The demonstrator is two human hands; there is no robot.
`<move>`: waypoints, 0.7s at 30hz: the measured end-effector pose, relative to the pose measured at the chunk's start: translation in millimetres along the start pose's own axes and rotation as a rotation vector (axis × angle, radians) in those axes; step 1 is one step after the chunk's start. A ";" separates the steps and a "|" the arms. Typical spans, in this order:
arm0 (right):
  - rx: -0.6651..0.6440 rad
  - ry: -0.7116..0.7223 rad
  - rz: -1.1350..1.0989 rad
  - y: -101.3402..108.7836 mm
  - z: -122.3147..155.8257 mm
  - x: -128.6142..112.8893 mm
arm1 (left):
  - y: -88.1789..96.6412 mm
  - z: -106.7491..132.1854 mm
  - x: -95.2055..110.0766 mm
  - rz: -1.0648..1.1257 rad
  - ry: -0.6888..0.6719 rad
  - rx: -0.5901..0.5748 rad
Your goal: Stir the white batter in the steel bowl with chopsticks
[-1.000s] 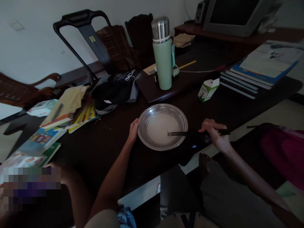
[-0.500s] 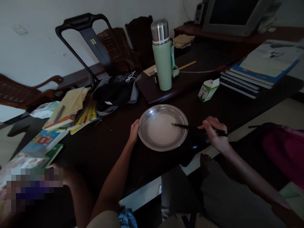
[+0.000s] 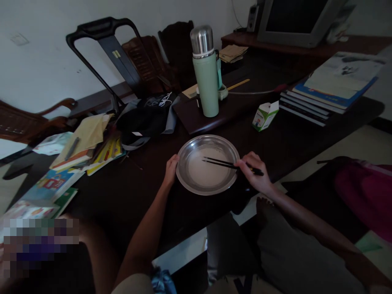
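Observation:
A round steel plate (image 3: 228, 149) with a pale layer of food sits near the front edge of a dark wooden table (image 3: 131, 192). My left hand (image 3: 170, 168) grips the plate's left rim, fingers curled on it. My right hand (image 3: 253, 176) is closed on a pair of black chopsticks (image 3: 219, 162), at the plate's right rim. The chopstick tips reach over the middle of the plate, slightly apart.
A green flask (image 3: 206, 77) with a steel cap stands on a dark tray behind the plate. A small carton (image 3: 265, 115) and a stack of books (image 3: 330, 96) lie right. Books and papers (image 3: 79, 151) and a black bag (image 3: 147, 116) crowd the left. Chairs stand along the wall.
My right hand has moved left, closer to the plate, and the chopsticks now reach farther over its middle. My left hand has stayed on the rim.

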State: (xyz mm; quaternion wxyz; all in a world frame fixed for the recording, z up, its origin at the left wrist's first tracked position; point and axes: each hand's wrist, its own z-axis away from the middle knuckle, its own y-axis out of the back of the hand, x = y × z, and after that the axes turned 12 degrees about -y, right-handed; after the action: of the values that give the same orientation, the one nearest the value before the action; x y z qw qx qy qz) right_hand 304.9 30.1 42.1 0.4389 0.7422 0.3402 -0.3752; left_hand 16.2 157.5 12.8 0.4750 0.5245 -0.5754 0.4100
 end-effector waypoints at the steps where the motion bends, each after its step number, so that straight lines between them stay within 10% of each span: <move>1: 0.033 -0.030 0.014 7.9 0.4 0.4 | -0.3 0.0 0.0 0.005 0.001 -0.003; 6: 0.045 -0.104 -0.052 35.4 9.9 -4.7 | -0.9 0.3 0.0 0.031 0.000 0.005; 12: -0.142 0.035 0.015 4.8 10.0 -6.4 | 0.1 0.6 0.1 0.021 0.009 0.013; 21: 0.026 -0.099 0.010 32.0 2.5 -6.6 | -0.1 0.7 -2.4 0.024 -0.004 0.010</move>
State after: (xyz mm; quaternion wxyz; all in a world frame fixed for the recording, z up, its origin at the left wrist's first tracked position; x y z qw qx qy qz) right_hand 327.7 14.4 59.6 0.4474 0.7302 0.3094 -0.4135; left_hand 16.2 157.3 10.3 0.4663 0.5208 -0.5804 0.4176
